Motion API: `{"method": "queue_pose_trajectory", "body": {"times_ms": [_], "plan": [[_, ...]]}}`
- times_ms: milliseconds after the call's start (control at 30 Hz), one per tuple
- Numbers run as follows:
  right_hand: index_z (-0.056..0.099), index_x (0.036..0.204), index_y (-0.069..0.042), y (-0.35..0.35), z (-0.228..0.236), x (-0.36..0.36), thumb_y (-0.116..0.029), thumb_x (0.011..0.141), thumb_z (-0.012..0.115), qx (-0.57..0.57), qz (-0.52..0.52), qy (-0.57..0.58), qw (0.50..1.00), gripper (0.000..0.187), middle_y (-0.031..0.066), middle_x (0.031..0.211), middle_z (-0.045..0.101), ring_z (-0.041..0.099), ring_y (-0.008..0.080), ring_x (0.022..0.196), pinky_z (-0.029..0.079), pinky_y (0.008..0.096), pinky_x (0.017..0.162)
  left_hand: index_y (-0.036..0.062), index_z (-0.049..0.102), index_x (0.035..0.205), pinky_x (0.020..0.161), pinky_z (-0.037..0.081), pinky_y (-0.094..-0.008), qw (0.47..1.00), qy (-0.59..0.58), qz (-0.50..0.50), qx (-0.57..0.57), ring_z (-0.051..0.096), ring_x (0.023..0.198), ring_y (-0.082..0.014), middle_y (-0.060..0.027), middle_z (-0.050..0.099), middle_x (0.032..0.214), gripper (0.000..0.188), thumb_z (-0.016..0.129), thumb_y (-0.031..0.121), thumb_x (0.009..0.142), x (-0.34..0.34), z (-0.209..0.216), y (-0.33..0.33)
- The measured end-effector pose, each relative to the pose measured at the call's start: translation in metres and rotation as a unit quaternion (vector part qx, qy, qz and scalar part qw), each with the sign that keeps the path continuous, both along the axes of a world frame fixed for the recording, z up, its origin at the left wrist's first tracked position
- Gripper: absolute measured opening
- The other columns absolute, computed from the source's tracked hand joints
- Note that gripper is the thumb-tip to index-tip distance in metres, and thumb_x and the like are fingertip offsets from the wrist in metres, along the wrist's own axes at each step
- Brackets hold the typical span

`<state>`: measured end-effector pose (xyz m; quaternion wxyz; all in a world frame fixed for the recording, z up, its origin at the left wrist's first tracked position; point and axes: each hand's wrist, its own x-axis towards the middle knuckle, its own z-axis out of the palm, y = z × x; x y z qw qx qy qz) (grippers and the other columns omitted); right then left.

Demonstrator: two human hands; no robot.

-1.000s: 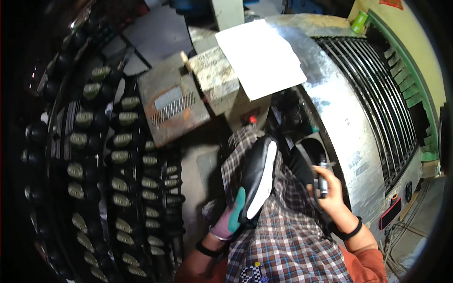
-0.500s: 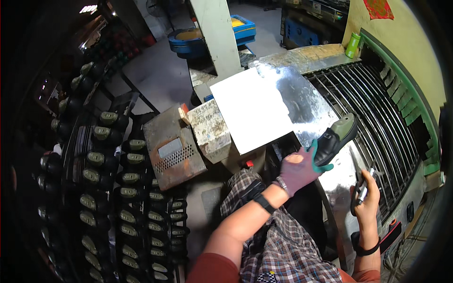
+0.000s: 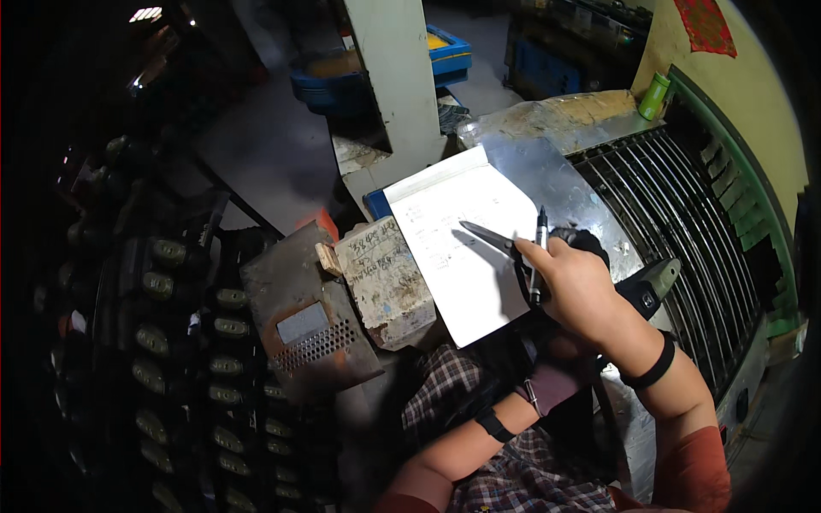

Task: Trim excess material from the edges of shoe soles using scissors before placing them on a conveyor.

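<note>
My right hand [image 3: 577,282] is closed around dark scissors [image 3: 487,235] and a black-and-white pen [image 3: 540,244]. The scissors' tip points left over a white paper pad [image 3: 470,299] with faint handwriting. Below and behind it is my left hand [image 3: 564,376], in a purple-and-green glove. My right hand and forearm hide its fingers, so its grip cannot be seen. A black shoe [image 3: 646,295] with an olive end sticks out past my right wrist, over the edge of the metal rollers. Another black shape [image 3: 586,242] beyond my knuckles is partly covered and unclear.
Metal rollers [image 3: 676,205] run along the right inside a green frame [image 3: 744,162]. A metal plate [image 3: 573,184] lies behind the pad. Left are a stained block [image 3: 385,282], a perforated metal box [image 3: 299,329] and racks of several shoes [image 3: 227,368]. A pillar [image 3: 398,77] stands ahead.
My right hand has swung up and left over the pad, carrying the scissors and pen. My left hand has come back toward my lap, and the shoe has turned and lowered.
</note>
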<state>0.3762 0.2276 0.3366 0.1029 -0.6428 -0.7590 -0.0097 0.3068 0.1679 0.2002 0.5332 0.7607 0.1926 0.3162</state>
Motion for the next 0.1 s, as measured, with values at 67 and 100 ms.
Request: {"method": "queue_pose_trajectory", "body": {"times_ms": [67, 100], "plan": [[0.052, 0.127, -0.014, 0.0117, -0.0041, -0.0077, -0.009, 0.066, 0.068, -0.017, -0.009, -0.03, 0.999, 0.063, 0.0137, 0.082, 0.056, 0.061, 0.0328, 0.068, 0.052, 0.0414, 0.06, 0.0061, 0.057, 0.117, 0.092, 0.044, -0.0407, 0.998, -0.034, 0.042, 0.019, 0.057, 0.106, -0.0297, -0.0147, 0.062, 0.113, 0.037, 0.06, 0.023, 0.083, -0.0037, -0.0002, -0.001], [0.052, 0.127, -0.013, 0.0166, -0.0083, -0.0104, -0.01, 0.066, 0.069, -0.046, -0.011, -0.049, 0.998, 0.064, 0.0141, 0.083, 0.057, 0.063, 0.0332, 0.071, 0.053, 0.0406, 0.061, 0.0063, 0.057, 0.116, 0.093, 0.044, -0.0414, 0.993, -0.063, 0.088, 0.038, 0.058, 0.106, -0.0294, -0.0147, 0.062, 0.113, 0.037, 0.061, 0.023, 0.083, -0.0042, -0.0004, -0.0029]]}}
